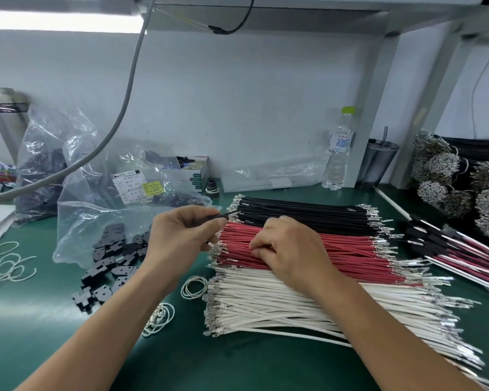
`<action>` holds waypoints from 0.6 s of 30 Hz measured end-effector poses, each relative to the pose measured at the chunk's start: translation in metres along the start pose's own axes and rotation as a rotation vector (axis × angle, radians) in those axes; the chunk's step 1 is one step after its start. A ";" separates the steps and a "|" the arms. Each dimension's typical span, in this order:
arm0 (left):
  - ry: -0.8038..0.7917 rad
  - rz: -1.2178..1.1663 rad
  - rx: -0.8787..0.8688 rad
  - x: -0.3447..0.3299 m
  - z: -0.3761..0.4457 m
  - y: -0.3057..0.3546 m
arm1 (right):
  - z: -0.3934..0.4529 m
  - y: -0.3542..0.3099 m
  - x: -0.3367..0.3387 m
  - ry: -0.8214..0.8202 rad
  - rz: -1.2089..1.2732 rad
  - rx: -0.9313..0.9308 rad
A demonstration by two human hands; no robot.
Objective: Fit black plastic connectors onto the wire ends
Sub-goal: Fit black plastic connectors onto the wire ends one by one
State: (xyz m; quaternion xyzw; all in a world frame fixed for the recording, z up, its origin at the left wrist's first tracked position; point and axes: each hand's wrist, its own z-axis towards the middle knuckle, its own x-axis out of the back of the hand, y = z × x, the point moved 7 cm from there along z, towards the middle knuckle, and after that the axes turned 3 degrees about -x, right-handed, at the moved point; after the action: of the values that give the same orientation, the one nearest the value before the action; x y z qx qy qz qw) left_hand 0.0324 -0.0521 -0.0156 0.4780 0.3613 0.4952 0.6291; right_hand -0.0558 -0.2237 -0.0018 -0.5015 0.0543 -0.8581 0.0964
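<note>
On the green surface (181,356) lie three flat batches of wires with metal ends: black wires (302,214) at the back, red wires (347,249) in the middle, white wires (280,303) at the front.

The left hand (181,238) has its grip pressed together on a thin black piece (223,215), pinched between thumb and fingers just beside the left ends of the black wires. I cannot tell if this piece is a wire or something else.

The right hand (288,249) lies on the red wires with curled fingers; its grip seems to pinch one or more of them, but the fingertips are partly hidden.

The black plastic connectors (110,266) lie in a loose heap left of the hands, partly under a clear plastic bag (76,221). Rubber bands (194,287) lie near the white wires. Finished wires with connectors (446,246) lie at the right.
</note>
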 end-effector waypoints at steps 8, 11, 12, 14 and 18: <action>0.036 -0.104 0.000 0.008 0.002 0.004 | 0.007 0.009 0.009 0.029 0.050 -0.054; 0.032 -0.190 0.025 0.012 0.005 0.005 | 0.006 0.015 0.019 0.025 0.264 -0.071; 0.013 -0.212 0.041 0.011 0.006 0.005 | 0.005 0.015 0.023 0.043 0.298 -0.064; -0.039 -0.232 0.062 0.007 0.005 0.005 | 0.002 0.016 0.030 0.102 0.291 -0.051; -0.053 -0.204 0.071 0.003 0.003 0.002 | 0.002 0.018 0.027 0.156 0.193 -0.101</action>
State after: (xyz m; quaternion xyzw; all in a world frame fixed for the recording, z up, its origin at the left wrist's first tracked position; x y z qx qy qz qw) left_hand 0.0350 -0.0501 -0.0126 0.4737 0.4085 0.4028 0.6682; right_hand -0.0647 -0.2472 0.0193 -0.4300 0.1525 -0.8774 0.1486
